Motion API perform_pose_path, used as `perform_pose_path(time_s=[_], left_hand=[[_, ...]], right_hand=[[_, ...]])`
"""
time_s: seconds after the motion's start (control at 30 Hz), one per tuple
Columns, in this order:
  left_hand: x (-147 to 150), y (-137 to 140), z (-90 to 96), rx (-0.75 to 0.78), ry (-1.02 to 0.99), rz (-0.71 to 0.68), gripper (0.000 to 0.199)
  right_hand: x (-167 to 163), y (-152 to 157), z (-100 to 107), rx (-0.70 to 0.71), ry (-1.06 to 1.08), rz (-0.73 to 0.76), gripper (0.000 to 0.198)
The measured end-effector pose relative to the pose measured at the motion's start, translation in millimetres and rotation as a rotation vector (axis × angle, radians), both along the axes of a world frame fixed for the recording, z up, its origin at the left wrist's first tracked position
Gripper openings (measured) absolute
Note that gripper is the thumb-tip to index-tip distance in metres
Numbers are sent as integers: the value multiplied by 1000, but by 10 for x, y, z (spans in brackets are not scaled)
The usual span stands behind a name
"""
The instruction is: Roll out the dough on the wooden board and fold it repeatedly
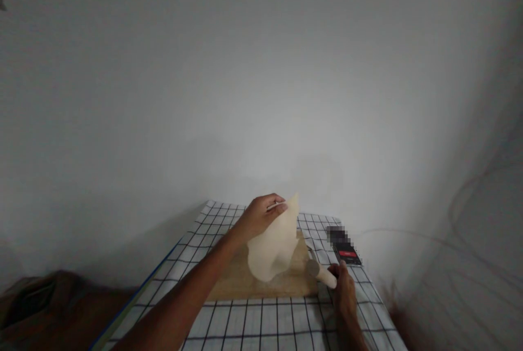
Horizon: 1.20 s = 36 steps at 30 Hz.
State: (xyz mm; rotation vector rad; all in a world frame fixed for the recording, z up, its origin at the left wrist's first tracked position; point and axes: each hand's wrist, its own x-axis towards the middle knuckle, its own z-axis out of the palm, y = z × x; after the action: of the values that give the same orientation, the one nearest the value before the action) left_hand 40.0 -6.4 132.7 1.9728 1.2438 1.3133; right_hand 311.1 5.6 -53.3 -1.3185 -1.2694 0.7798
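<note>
My left hand (265, 213) pinches the upper edge of a thin, pale sheet of rolled dough (272, 250). The sheet hangs from these fingers, its lower part over a wooden board (232, 288). Off the board's right edge, my right hand (344, 288) closes its fingers at the near end of a short, light wooden rolling pin (324, 276). The pin's round far end points up and left, towards the board. Part of the right fingers is hidden from view.
The board lies on a table covered with a white, black-checked cloth (245, 321). A dark phone (347, 253) with a red bar on its screen rests right of the board. Behind the table rises a pale wall (261, 95). Brown furniture (44, 307) stands low at left.
</note>
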Motion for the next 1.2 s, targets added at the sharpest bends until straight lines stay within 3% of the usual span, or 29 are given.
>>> perform_pose_path(time_s=[0.07, 0.13, 0.23, 0.33, 0.4, 0.5, 0.6, 0.7, 0.87, 1.07, 1.2], left_hand=[[-123, 173, 18, -65, -86, -23, 51], [-353, 365, -95, -126, -107, 5, 54], [-780, 577, -441, -203, 106, 174, 47], [-1007, 588, -893, -104, 402, 405, 40], [-934, 483, -1208, -50, 573, 435, 39], [-590, 265, -1637, 42, 761, 318, 47], [-269, 123, -1912, 116, 808, 345, 53], [-175, 114, -1981, 143, 792, 349, 56], [-312, 284, -1876, 89, 765, 278, 58], [-267, 564, -1882, 154, 810, 399, 52], [-191, 724, -1879, 95, 832, 458, 49]], right_hand=[[1, -1, -2, 7, 0, 8, 64], [11, 18, -18, 19, -10, 15, 65], [29, 60, -52, 21, -33, 2, 65], [28, 78, -60, 18, -45, 10, 64], [7, 63, -40, 18, -60, 14, 64], [-44, 17, 15, 41, -92, 17, 63], [-78, -3, 50, 42, -106, 19, 62], [-67, 32, 32, 16, -110, 20, 62], [-24, 106, -35, -4, -145, 24, 67], [-1, 109, -64, -34, -155, 7, 68], [27, 128, -68, -56, -177, 22, 75]])
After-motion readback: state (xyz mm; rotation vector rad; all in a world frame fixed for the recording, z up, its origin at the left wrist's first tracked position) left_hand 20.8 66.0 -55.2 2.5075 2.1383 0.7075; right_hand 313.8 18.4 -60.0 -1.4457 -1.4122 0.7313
